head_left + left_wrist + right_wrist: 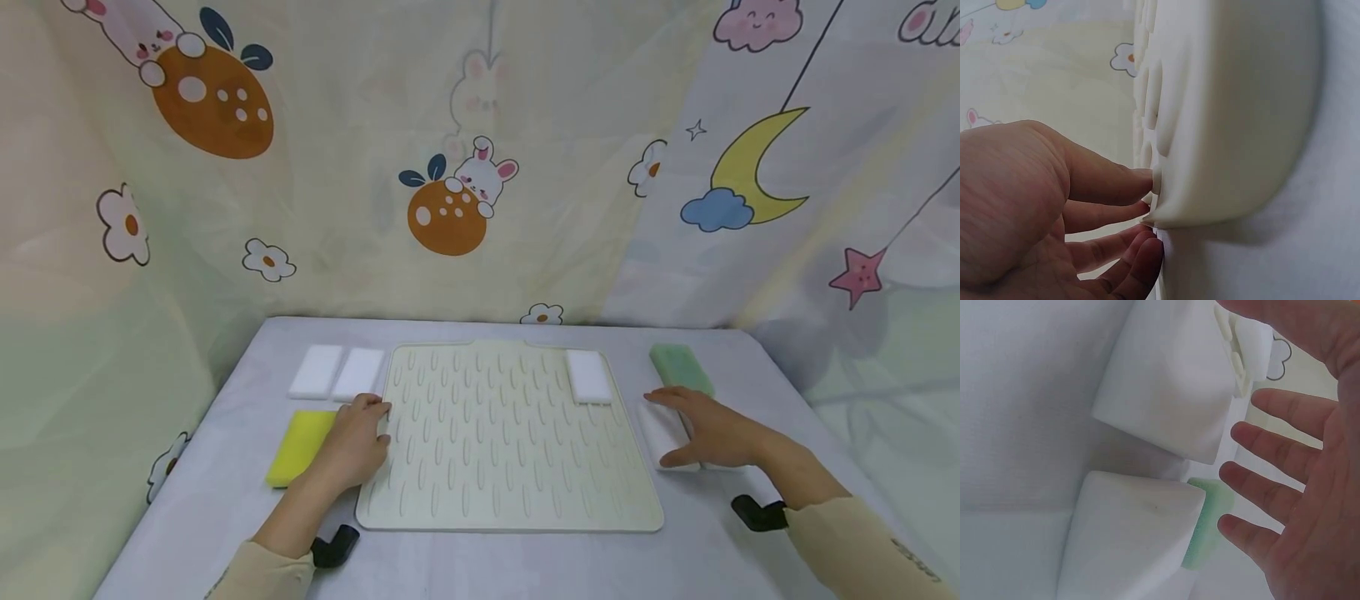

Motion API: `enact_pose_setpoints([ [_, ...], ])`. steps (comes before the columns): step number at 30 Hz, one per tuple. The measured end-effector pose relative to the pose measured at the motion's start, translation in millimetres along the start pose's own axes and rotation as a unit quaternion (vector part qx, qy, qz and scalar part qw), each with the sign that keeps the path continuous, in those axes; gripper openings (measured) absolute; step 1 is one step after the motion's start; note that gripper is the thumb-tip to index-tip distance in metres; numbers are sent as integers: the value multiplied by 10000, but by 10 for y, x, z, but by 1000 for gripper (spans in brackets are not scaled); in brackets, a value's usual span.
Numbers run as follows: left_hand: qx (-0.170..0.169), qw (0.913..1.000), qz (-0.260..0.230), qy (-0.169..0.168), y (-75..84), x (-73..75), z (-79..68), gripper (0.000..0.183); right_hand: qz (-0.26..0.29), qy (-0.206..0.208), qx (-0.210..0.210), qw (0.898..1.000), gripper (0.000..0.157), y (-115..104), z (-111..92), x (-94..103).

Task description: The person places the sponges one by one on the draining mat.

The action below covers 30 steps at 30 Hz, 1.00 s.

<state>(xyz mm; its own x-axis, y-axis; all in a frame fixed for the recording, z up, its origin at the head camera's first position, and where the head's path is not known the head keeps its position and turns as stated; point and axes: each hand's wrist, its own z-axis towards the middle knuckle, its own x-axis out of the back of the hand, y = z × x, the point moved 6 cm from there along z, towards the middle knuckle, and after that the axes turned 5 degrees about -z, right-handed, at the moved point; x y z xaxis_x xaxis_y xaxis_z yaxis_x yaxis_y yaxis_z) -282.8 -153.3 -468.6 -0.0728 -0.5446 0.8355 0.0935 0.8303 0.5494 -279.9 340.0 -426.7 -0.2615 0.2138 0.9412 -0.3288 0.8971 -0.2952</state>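
A cream silicone mat (495,492) with raised oval ridges lies flat at the middle of the table. My left hand (352,442) rests at its left edge, thumb and fingertips touching the rim, as the left wrist view also shows. One white sponge (589,377) sits on the mat's upper right corner. To the right of the mat, my right hand (712,429) hovers with fingers spread over a white sponge (663,433). In the right wrist view a second white sponge (1135,534) lies beside that one, mostly hidden under the hand in the head view.
A green sponge (682,368) lies behind the right hand. Two white sponges (317,372) stand side by side left of the mat, with a yellow sponge (300,446) in front of them. Printed cloth (337,167) hangs around the table (525,567).
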Motion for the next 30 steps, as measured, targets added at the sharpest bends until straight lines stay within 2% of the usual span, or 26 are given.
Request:
enact_pose_setpoints([
  [15,-35,10000,-11,43,-23,-12,16,50,12,-32,-14,10000,104,45,-4,-119],
  [30,6,10000,-52,30,-14,-3,-5,50,-51,78,8,10000,101,-12,-27,-110],
])
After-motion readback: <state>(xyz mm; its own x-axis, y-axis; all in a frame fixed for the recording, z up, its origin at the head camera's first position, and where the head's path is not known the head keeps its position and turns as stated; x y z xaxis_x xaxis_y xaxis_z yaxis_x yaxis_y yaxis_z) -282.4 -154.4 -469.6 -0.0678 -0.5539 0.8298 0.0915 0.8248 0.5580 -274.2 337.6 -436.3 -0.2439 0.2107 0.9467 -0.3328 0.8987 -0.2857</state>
